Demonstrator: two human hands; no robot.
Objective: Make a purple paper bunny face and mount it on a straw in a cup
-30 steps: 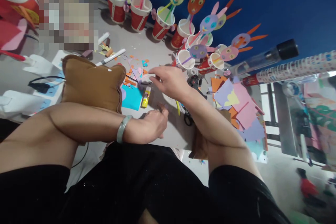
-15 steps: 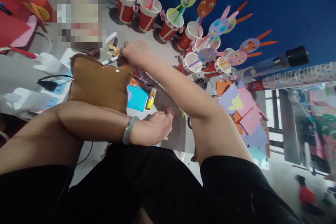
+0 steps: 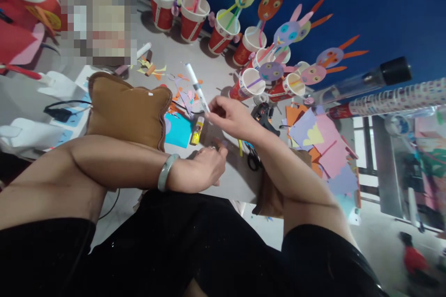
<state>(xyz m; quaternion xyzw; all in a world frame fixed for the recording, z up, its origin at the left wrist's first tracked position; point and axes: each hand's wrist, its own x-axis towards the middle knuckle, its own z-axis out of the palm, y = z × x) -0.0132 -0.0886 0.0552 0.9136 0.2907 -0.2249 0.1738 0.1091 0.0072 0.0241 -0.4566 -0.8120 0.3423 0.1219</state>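
My right hand point(image 3: 232, 116) pinches the lower end of a white marker pen point(image 3: 197, 87), which slants up and to the left above the table. My left hand point(image 3: 205, 168), with a pale green bangle point(image 3: 167, 172) on its wrist, lies near the table's front edge. Its fingers are curled together; what they hold, if anything, is hidden. Just beyond the left hand is a yellow glue stick point(image 3: 197, 131), beside a bright blue sheet of paper point(image 3: 179, 131). Coloured paper scraps point(image 3: 184, 95) are scattered behind the glue stick.
A brown cushion point(image 3: 125, 109) sits under my left forearm, beside a power strip point(image 3: 75, 116). Red cups point(image 3: 195, 21) with paper rabbit faces line the back. A black glue gun point(image 3: 265, 116), scissors point(image 3: 253, 160) and coloured paper sheets point(image 3: 331, 144) are at right.
My right hand has come back from the far left beside the cushion, bringing the white marker pen toward me and to the right. My left hand has stayed nearly still.
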